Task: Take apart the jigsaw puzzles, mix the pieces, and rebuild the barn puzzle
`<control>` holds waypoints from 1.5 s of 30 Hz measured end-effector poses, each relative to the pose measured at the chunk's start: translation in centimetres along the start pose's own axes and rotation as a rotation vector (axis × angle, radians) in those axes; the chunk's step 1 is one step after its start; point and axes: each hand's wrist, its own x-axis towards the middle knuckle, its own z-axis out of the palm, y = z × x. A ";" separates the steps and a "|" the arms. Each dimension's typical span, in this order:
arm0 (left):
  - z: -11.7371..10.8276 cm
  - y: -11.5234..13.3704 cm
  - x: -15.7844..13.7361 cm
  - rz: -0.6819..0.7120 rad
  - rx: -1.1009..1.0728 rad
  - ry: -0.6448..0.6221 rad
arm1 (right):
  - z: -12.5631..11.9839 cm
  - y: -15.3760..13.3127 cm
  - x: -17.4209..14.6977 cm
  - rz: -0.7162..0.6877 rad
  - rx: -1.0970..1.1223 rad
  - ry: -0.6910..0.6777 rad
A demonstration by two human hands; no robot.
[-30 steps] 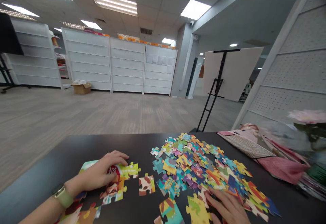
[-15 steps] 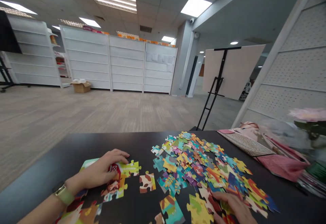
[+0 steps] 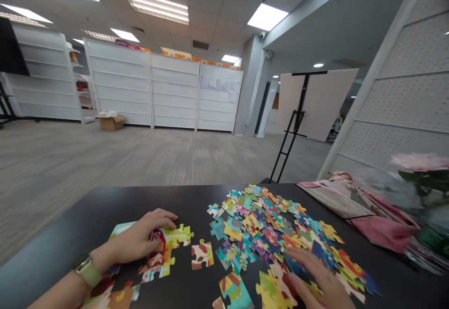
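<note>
The joined section (image 3: 162,266) is partly covered by the left hand (image 3: 142,236), rested there with its thumb spread. The right hand (image 3: 321,276) is held over the near edge of the pile (image 3: 259,224), thumb and forefinger parted beside a cream-and-brown piece (image 3: 279,274). Between section and pile, a cow piece (image 3: 202,255) is seen on the tabletop (image 3: 140,196).
</note>
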 end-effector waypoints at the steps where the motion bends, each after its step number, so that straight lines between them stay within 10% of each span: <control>1: 0.0 0.0 0.0 0.000 0.001 0.002 | 0.0 -0.3 0.9 0.029 -0.029 -0.019; 11: -0.1 0.2 0.2 0.029 -0.004 0.002 | 2.4 -3.9 0.6 -0.243 -0.072 -0.230; 23: 0.0 0.1 0.1 0.029 -0.004 0.013 | 2.7 -0.4 2.4 0.259 0.128 -0.110; 35: -0.5 0.5 0.0 0.040 -0.011 0.037 | 2.5 -0.2 3.7 0.213 0.186 0.032; 45: -0.4 0.6 -0.1 0.078 0.008 0.072 | 4.5 -12.7 12.9 0.077 0.731 -0.241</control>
